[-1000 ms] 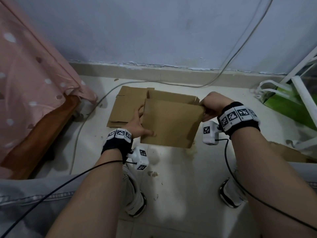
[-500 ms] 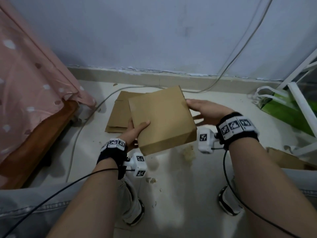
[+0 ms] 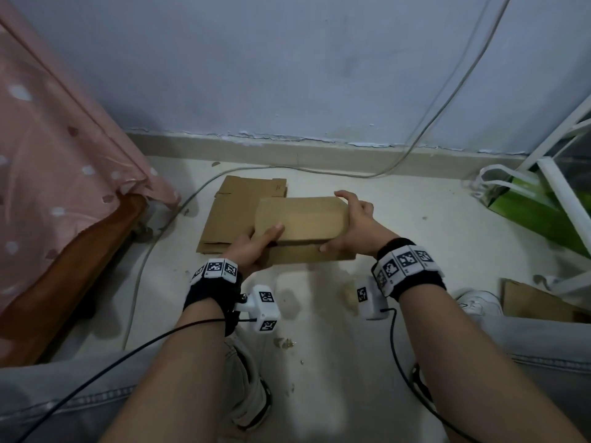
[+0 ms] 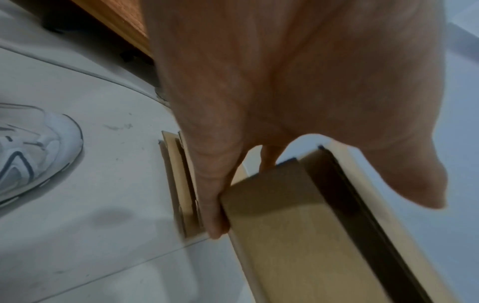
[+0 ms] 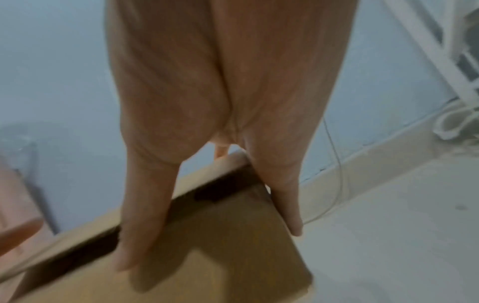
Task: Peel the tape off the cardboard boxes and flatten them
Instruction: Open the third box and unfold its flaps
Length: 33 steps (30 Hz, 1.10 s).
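Fingers (image 3: 271, 233) of both hands clasp the open cardboard box (image 3: 303, 219).

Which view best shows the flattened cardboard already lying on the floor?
The head view: the flattened cardboard lies on the floor, partly behind the box that both hands hold. The left wrist view shows only its edge beside the fingers. The right wrist view does not show it.
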Motion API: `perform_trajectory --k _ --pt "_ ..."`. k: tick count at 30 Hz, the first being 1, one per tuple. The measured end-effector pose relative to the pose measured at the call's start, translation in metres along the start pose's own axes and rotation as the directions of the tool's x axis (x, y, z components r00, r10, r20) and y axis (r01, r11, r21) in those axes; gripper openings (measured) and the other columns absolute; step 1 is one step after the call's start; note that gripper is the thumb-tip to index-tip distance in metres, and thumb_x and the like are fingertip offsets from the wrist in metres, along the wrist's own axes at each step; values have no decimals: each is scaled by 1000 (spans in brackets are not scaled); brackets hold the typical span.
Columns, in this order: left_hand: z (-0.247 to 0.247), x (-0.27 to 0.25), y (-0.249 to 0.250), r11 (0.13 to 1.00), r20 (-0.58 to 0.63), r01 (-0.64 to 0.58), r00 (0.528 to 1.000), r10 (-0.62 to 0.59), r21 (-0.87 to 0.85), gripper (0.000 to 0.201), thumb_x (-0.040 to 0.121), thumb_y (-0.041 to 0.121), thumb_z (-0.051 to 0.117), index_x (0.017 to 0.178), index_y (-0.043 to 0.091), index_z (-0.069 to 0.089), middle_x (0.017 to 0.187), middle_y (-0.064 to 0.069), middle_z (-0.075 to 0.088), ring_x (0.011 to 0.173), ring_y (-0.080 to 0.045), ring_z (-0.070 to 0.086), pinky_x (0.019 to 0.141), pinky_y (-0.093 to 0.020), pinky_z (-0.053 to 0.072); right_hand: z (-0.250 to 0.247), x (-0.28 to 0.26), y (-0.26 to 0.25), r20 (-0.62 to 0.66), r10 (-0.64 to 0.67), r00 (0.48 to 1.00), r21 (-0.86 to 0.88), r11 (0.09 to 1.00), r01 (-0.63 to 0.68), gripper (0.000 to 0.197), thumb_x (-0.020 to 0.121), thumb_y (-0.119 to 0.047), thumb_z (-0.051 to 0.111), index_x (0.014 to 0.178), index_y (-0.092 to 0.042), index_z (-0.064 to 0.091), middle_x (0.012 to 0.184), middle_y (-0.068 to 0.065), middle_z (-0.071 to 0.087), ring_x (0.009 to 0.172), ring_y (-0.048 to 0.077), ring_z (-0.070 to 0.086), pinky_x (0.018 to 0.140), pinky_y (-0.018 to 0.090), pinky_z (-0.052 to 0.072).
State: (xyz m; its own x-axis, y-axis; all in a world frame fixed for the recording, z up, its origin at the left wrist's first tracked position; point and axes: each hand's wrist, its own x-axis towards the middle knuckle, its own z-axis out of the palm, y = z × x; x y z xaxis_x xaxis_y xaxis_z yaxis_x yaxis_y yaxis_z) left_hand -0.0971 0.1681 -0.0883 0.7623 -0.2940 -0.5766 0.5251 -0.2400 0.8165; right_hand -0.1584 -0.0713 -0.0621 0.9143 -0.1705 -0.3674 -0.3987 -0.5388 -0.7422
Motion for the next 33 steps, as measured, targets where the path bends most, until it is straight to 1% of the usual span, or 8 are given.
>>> perform_trajectory --k 3,8,13,16,19,23,27,33 --pt "5 5 1 1000 -94 -29 995 28 -3 68 78 49 76 133 21 47 128 -5 57 112 -25 57 93 -50 54 9 4 -5 -87 -98 991 -41 995 95 90 66 -20 89 139 -34 38 139 3 22 113 23 45 78 16 48" --pt "6 4 0 999 -115 42 992 -45 -29 102 55 74 74 137 20 47 131 -4 53 115 -27 55 93 -50 54 14 8 -6 -238 -176 955 -52 984 168 69 75 -42 81 136 -25 53 127 0 55 114 17 50 101 32 42" --pt "12 1 0 996 -79 82 994 -79 38 130 33 99 54 131 14 52 126 -7 55 111 -28 56 86 -47 58 14 9 -6 -302 -153 941 -30 988 151 43 79 -51 74 106 -18 68 93 -3 69 91 16 61 77 26 46" --pt "10 4 1 992 -99 102 991 -94 77 130 35 100 53 132 14 51 126 -8 55 110 -29 57 83 -47 59 13 8 -6 -340 -100 935 -9 995 102 45 77 -56 73 98 -17 74 90 -4 73 88 15 62 78 28 49" --pt "10 4 5 990 -131 115 986 -104 83 116 54 80 70 142 13 38 132 -9 50 112 -30 55 86 -47 58 10 7 -9 -364 -14 931 44 999 32 48 71 -66 72 77 -19 76 69 -4 72 74 13 66 65 25 52" --pt "10 2 1 994 -107 104 989 -100 32 58 83 24 70 133 7 45 126 -16 51 109 -30 54 93 -51 53 8 6 -17 -389 48 920 64 998 -24 57 64 -75 71 69 -18 73 62 -5 70 67 8 64 55 21 46" --pt "-3 1 -1 985 69 107 991 -117 134 50 80 9 75 125 12 55 121 -17 63 109 -33 62 97 -44 53 7 9 -11 -422 126 898 109 990 -88 82 49 -88 65 90 -18 76 86 -4 75 90 15 67 75 27 55" --pt "10 0 14 690 -5 147 979 -204 708 89 46 64 87 112 12 62 105 -4 71 99 -23 67 85 -37 56 12 7 -11 -436 107 893 65 994 -88 69 57 -80 70 81 -15 74 76 -3 72 82 18 67 72 30 55"
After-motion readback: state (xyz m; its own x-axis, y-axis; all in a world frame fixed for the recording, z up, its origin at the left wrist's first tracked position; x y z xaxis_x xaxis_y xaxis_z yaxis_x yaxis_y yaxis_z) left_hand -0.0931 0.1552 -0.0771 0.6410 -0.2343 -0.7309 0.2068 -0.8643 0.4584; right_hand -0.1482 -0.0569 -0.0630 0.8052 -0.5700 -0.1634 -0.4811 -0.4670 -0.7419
